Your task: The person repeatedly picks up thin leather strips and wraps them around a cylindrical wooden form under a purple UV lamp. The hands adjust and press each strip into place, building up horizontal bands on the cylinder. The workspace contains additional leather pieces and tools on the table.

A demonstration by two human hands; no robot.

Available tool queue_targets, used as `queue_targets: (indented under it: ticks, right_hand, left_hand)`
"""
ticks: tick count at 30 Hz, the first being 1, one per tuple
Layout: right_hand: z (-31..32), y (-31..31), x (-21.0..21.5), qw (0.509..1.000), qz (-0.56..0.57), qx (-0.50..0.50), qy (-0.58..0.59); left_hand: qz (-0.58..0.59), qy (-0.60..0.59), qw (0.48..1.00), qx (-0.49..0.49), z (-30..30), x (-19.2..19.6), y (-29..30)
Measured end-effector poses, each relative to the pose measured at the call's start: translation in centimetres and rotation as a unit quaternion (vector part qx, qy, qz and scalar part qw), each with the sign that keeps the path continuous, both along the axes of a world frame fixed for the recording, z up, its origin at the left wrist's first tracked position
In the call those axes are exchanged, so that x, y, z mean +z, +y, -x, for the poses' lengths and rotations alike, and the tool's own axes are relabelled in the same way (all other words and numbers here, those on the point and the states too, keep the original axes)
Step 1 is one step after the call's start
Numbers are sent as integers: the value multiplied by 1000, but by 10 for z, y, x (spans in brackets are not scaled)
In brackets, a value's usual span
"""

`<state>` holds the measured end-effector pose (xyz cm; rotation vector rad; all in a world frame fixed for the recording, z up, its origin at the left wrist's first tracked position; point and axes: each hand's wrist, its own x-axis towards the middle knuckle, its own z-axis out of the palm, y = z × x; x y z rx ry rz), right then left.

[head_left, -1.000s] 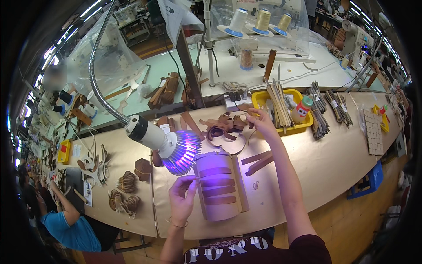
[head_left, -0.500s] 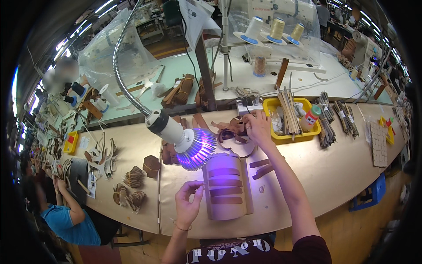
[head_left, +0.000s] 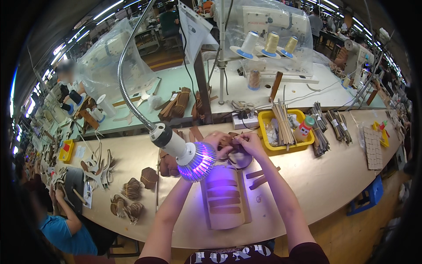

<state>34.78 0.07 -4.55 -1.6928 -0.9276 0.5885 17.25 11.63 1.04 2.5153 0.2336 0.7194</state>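
Observation:
Under the purple-lit lamp (head_left: 196, 162), a curved beige board (head_left: 225, 221) carries several brown leather strips (head_left: 223, 202) laid crosswise. Both my arms reach past it to a loose heap of brown leather strips (head_left: 227, 141) on a round dish. My left hand (head_left: 214, 140) is at the heap's left side, its thumb and fingers apart, partly behind the lamp. At the heap's right side my right hand (head_left: 249, 143) pinches a small brown leather strip between thumb and fingers; most of that strip is hidden. Two dark strips (head_left: 260, 179) lie beside the board.
A yellow basket (head_left: 288, 148) holds sticks and a glue bottle (head_left: 304, 127). Behind the heap stands a white power strip (head_left: 245, 121). Tied brown bundles (head_left: 131, 189) lie left of the board. A co-worker in a blue shirt (head_left: 72, 235) sits at far left. Thread spools (head_left: 271, 44) stand at the back.
My left hand has moved from beside the board forward to the leather heap. My right hand has shifted from the power strip's edge down onto the heap, fingers now pinched.

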Motion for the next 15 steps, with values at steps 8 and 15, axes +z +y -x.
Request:
queue_targets:
  ticks: [8, 15]
  right_hand:
    - [-2, 3, 17, 986, 16, 38, 159]
    - [-16, 3, 16, 999, -7, -12, 45]
  left_hand:
    - [-109, 65, 991, -51, -37, -18, 18]
    - [32, 71, 997, -27, -27, -46, 43]
